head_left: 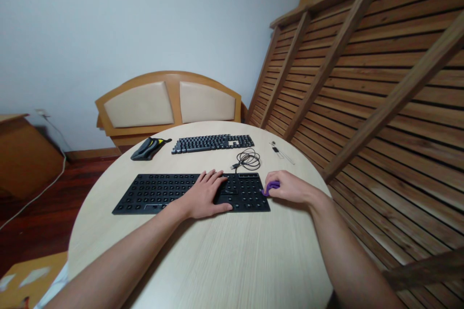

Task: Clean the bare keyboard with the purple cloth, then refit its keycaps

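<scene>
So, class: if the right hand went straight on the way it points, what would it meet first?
Most likely the right edge of the black keyboard base, beside the purple item the right hand holds, though depth is unclear.

A padded headboard [174,97] and slatted wooden frame [344,91] suggest a home bedroom.

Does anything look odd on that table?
Yes: the keyboard under the left hand has bare key positions without caps, while beyond it what look like loose keycaps lie in keyboard-like rows.
</scene>
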A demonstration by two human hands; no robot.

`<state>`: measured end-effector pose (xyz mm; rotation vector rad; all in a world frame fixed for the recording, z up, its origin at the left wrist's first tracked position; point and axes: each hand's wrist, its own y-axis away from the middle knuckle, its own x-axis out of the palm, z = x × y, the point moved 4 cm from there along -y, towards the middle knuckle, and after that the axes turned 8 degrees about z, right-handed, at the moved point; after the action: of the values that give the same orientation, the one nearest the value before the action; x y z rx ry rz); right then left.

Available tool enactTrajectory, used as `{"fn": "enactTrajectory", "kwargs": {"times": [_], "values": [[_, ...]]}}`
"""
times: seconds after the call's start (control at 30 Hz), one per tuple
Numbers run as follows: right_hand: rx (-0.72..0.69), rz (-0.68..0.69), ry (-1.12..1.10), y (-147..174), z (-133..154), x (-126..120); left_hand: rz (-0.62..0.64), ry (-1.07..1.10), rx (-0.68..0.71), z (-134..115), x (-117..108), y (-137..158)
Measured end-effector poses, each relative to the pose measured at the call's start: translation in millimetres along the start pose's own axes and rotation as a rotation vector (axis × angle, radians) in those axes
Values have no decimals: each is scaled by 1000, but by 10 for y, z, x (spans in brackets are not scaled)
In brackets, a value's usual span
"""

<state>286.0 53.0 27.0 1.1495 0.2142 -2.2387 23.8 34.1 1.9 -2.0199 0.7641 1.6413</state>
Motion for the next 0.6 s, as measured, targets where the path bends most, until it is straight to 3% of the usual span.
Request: {"fn": "enactTrajectory", "kwargs": {"times": [0.2,0.6], "values": [[-72,-179,81,-12,16,-78,21,-1,-11,-10,-12,2],[169,84,-28,70,34,54,-1,2,0,-2,-1,-3]]}}
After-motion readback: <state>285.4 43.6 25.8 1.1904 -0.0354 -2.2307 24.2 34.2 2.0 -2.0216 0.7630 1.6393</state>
